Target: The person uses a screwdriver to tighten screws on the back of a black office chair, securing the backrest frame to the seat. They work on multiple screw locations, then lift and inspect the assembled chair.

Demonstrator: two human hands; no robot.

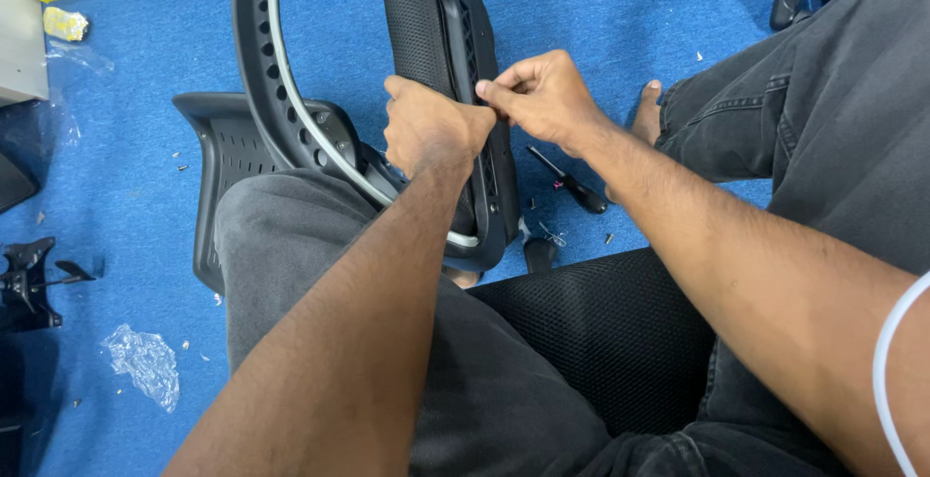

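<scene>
Chair backrest (436, 41), black mesh in a hard plastic frame with a grey curved band running round it, stands upright in the upper middle of the frame, leaning against the seated person's grey-trousered knee. Both hands meet at its right edge, just above centre. Left hand (431, 128) is closed in a fist around the frame's spine, knuckles toward the camera. Right hand (542, 97) pinches thumb and forefinger together right against the same edge; whether something small sits between those fingertips I cannot tell. On the blue carpet (126, 196) behind the backrest lies a black plastic shell (218, 148), at centre left. A dark screwdriver (567, 182) lies just right of the frame, with loose screws (608, 239) scattered near it. Crumpled clear plastic wrap (145, 361) sits at lower left, and a black lever mechanism (29, 283) at the left edge.
</scene>
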